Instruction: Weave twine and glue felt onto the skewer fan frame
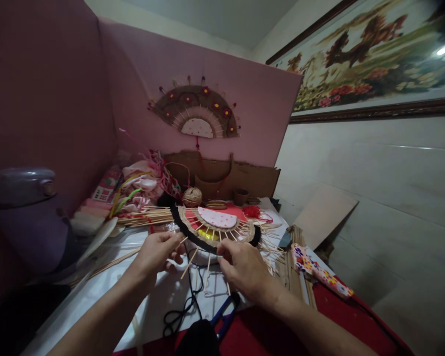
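Observation:
A half-round fan of wooden sticks (214, 235) is held above the table, its straight side facing away from me. It has a pink dotted centre (217, 217), a twine-coloured band and a black outer band (193, 238). Several sticks poke out past the black band towards me. My left hand (159, 254) pinches the fan at its left near edge. My right hand (244, 267) grips the black band near the middle, fingers closed. Black cord (181, 316) trails in loops below the fan, beside blue-handled scissors (226, 314).
A finished fan (196, 106) hangs on the pink board. Behind the work lie a twine ball (192, 197), a small brown pot (240, 196), red yarn (252, 212) and a pile of pink material (143, 180). Cardboard strips (294, 267) and a flowered piece (321, 272) lie right.

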Tool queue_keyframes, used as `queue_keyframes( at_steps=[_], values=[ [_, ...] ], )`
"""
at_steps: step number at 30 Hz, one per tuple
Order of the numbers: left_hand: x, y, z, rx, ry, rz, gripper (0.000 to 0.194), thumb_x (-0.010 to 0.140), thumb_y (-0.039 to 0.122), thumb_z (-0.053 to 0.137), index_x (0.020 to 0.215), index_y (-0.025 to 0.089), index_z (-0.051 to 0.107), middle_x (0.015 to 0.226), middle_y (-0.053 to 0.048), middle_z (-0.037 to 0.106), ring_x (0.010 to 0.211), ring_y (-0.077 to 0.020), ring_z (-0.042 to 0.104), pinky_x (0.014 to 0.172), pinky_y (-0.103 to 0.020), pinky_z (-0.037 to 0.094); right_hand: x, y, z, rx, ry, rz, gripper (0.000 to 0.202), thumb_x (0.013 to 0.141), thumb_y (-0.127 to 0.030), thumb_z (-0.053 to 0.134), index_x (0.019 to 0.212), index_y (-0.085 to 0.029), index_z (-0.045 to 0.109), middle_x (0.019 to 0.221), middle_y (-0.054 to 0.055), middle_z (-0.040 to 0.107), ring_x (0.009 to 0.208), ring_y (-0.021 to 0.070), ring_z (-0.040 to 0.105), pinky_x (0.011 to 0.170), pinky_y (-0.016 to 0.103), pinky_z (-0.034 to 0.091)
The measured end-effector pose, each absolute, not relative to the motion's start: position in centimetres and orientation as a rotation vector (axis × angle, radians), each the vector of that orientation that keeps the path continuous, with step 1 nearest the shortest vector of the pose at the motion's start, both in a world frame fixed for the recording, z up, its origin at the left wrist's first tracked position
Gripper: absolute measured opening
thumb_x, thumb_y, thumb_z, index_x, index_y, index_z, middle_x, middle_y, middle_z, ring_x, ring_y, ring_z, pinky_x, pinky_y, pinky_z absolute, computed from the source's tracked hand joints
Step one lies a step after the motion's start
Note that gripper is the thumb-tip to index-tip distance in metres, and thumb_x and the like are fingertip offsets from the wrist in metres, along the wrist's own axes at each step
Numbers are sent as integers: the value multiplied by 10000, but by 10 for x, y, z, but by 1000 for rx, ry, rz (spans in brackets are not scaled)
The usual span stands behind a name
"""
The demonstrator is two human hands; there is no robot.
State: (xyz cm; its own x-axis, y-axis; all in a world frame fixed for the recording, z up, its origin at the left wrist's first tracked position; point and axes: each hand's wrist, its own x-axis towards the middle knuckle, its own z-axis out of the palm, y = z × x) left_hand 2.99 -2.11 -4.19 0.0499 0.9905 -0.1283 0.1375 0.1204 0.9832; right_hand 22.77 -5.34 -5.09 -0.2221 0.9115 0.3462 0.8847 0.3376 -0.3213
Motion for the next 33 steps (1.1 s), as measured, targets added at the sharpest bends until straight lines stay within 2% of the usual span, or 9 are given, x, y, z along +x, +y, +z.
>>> queue_keyframes(
  at_steps=[4,7,9,14,18,22,27,33],
  values=[
    [37,-26,-43,918,1108,1058,101,787,197,516,765,122,579,704,-53,619,534,-94,579,448,-190,445,236,-51,-45,-1610,-2076,181,135,702,-136,510,752,-219,604,663,-8,632,599,126,538,536,221,284],
    [44,-28,-46,660,955,1114,120,818,160,481,763,117,578,763,-74,642,628,-105,626,585,-208,513,242,-50,-43,-1593,-2064,230,150,686,-127,503,734,-216,614,660,-7,632,586,120,526,520,216,278],
    [46,-28,-49,510,824,1082,118,817,157,499,759,104,588,747,-76,647,627,-114,633,616,-218,527,244,-49,-43,-1577,-2066,242,162,673,-118,500,729,-214,617,648,-10,628,575,116,517,514,215,273],
    [44,-24,-53,524,729,978,125,814,177,538,737,109,609,591,-35,616,489,-99,589,497,-200,511,246,-50,-43,-1522,-2073,300,159,655,-112,495,711,-209,608,619,-18,609,561,111,506,508,210,274],
    [43,-22,-54,586,787,1096,76,792,159,579,833,125,633,718,-55,678,588,-129,635,522,-215,533,240,-54,-43,-1426,-2063,321,153,675,-119,488,730,-207,601,611,-27,594,556,105,497,520,212,292],
    [42,-21,-54,611,872,1128,68,792,120,564,785,123,632,655,-35,673,497,-115,610,435,-205,516,232,-59,-46,-1345,-2103,307,145,688,-119,496,746,-201,601,597,-30,574,552,102,482,528,217,297],
    [38,-20,-49,654,890,1117,116,786,54,540,832,71,645,663,-52,671,463,-92,590,423,-179,505,229,-63,-40,-1325,-2112,293,158,692,-102,489,757,-201,594,611,-28,585,563,104,485,546,222,300],
    [38,-21,-45,709,842,1255,194,794,98,554,972,127,626,776,-37,672,508,-84,600,421,-170,492,230,-51,-27,-1281,-2231,26,104,740,-131,519,789,-199,580,740,-17,624,710,130,530,681,254,317]
  ],
)
